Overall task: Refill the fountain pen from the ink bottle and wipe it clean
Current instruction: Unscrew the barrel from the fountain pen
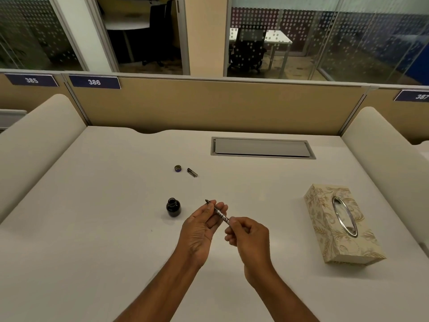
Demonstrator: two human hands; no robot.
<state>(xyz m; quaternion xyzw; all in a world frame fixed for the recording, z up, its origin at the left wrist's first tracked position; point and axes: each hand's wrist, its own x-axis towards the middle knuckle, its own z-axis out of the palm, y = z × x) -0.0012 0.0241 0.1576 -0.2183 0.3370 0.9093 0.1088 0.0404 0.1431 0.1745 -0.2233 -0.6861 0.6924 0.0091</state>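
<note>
- Your left hand [199, 228] pinched the fountain pen [218, 211] near its nib, just right of the open ink bottle [173, 207]; the nib was too small to make out.
- Your right hand [249, 235] curled its fingers round the pen's rear end, hiding it.
- Beyond the bottle lay its cap [177, 168] and a dark pen part [192, 172]; a tissue box [341, 223] stood well to the bottle's right.

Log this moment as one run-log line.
left hand holds fountain pen near nib | right hand pinches its rear end | ink bottle open, nib outside it | bottle cap off | tissue box at right
</note>
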